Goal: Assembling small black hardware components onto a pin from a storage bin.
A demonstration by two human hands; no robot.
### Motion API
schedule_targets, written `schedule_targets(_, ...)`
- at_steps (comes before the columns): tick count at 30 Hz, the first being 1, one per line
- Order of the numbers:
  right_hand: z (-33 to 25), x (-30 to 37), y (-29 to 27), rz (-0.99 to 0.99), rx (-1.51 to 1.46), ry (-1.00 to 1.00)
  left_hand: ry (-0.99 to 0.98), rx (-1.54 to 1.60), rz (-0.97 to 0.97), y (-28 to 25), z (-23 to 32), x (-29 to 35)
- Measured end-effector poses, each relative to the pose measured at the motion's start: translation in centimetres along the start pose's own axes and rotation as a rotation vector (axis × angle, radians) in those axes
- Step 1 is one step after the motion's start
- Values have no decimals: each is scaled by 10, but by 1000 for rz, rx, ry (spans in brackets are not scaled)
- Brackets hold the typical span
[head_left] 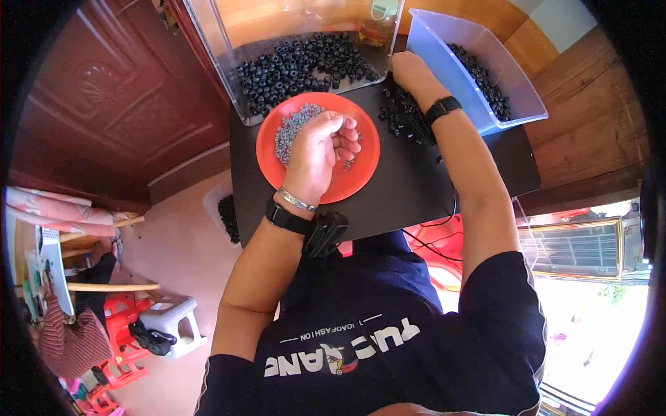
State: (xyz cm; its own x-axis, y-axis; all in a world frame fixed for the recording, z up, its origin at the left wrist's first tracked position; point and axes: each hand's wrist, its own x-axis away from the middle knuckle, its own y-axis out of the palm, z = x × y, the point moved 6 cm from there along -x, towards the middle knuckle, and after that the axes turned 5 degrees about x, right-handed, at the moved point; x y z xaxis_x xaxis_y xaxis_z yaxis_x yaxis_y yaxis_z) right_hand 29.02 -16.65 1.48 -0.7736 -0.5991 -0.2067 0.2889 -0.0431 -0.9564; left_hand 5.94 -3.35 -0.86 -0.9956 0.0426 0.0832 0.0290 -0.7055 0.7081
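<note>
My left hand (320,149) is over a red round plate (364,177) with a heap of small grey metal pieces (291,132). Its fingers curl in toward the thumb; what they pinch, if anything, is too small to make out. Farther back, my right hand (414,71) is closed, knuckles up, between a clear bin (220,62) and a translucent bluish bin (444,83). Its fingertips are hidden. Just below it, small loose black parts (399,119) lie scattered on the dark table (406,184). Black ring-like parts (298,66) fill the clear bin's bottom.
More black parts (485,83) lie in the bluish bin. A black device (327,232) sits at the table's near edge, by my left wrist. On the floor at left are a bin of black parts (227,216) and stools (182,322); another person (73,340) is beyond.
</note>
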Motion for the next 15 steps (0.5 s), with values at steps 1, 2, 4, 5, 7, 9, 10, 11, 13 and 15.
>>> schedule_targets(1, 0, 4, -3, -3, -6, 5, 0, 5, -5, -1, -1, -1)
schedule_targets(2, -1, 8, -5, -47, -26, -33, 1, 11, -11, 0, -2, -2)
schedule_targets(4, 4, 21, -16, -89, -40, -57, 10, 8, -3, 3, 1, -2)
schedule_targets(5, 5, 28, -28, -9, -128, -50, 28, 8, 15, 2, 4, 0)
schedule_targets(7, 8, 40, -53, 75, -210, -45, 77, 2, 26, 3, 12, 3)
schedule_targets(9, 9, 51, -79, 185, -493, -50, 108, 1, 26, -1, 15, 3)
schedule_targets(10, 7, 56, -92, 186, -489, -55, 113, 4, 26, 0, 16, 4)
schedule_targets(11, 4, 60, -100, 144, -711, -58, 138, -29, 20, 3, 19, 5)
schedule_targets(13, -17, 71, -109, 109, -1026, -109, 168, -79, 5, 4, 22, 6)
schedule_targets(15, -58, 78, -109, 18, -1386, -233, 180, -136, -2, 1, 25, 7)
